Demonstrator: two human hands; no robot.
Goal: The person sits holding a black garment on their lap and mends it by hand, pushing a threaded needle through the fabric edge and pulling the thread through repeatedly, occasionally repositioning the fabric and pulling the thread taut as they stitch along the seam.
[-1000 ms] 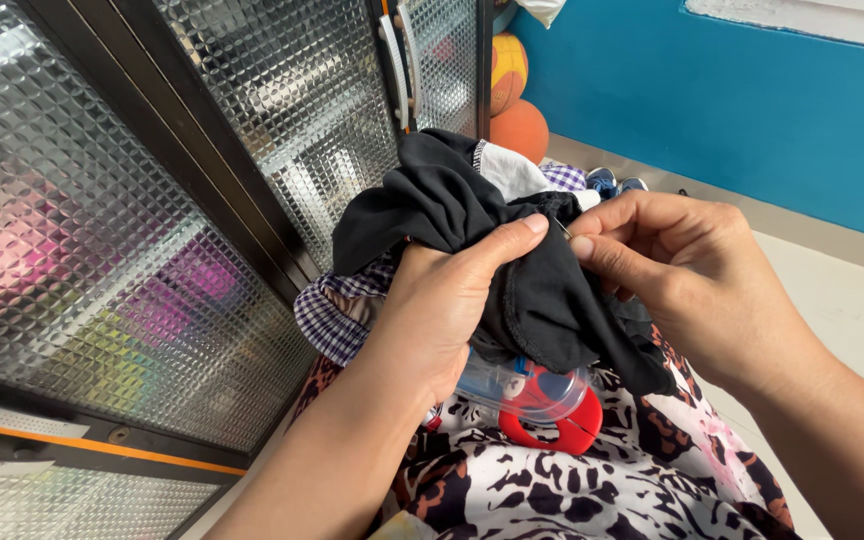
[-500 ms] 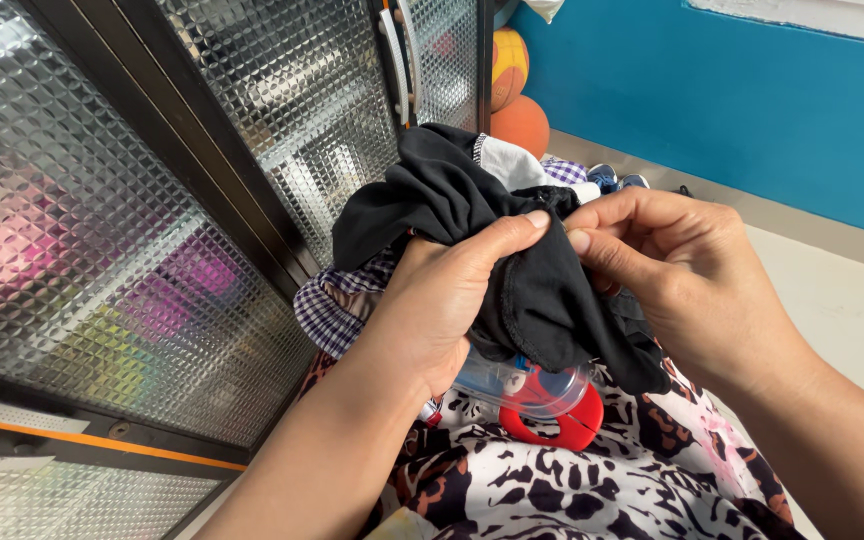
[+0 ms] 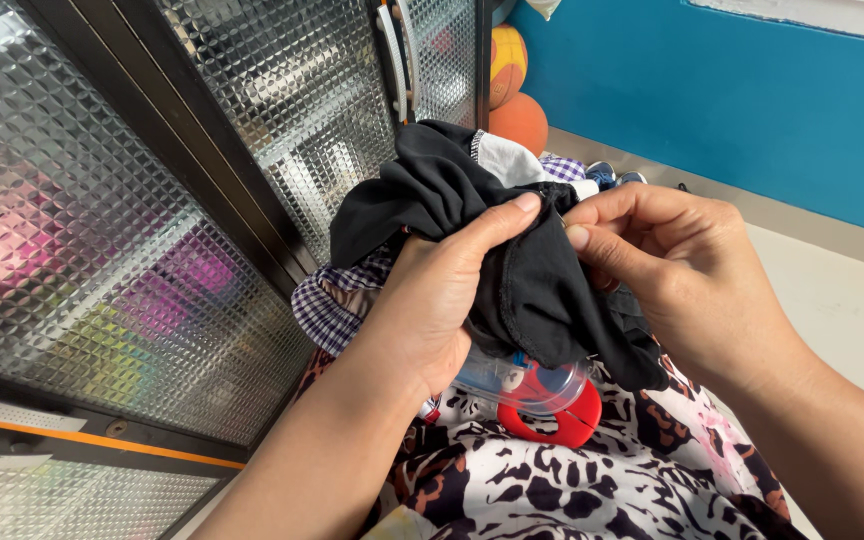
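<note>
A bunched black garment [image 3: 527, 285] is held up over my lap. My left hand [image 3: 442, 295] grips it from the left, thumb pressed on the fold near its top. My right hand [image 3: 677, 270] pinches the same fold from the right, fingertips close to the left thumb. The needle seen a second ago is hidden between the fingers now. A checked purple-and-white cloth [image 3: 327, 310] hangs under the black one. Below the hands lie a clear plastic container [image 3: 532, 385] and a red ring-shaped plastic piece [image 3: 557, 425].
A cabinet with textured glass doors [image 3: 152, 200] and dark frames stands close on the left. Orange balls [image 3: 517, 120] sit by a blue wall [image 3: 732, 100]. Small shoes [image 3: 612, 178] rest on the pale floor. A leopard-patterned fabric [image 3: 572, 480] covers my lap.
A thin needle showed between my right fingertips one second ago; it has gone out of sight. The hands and cloth have risen slightly. The grip is unchanged.
</note>
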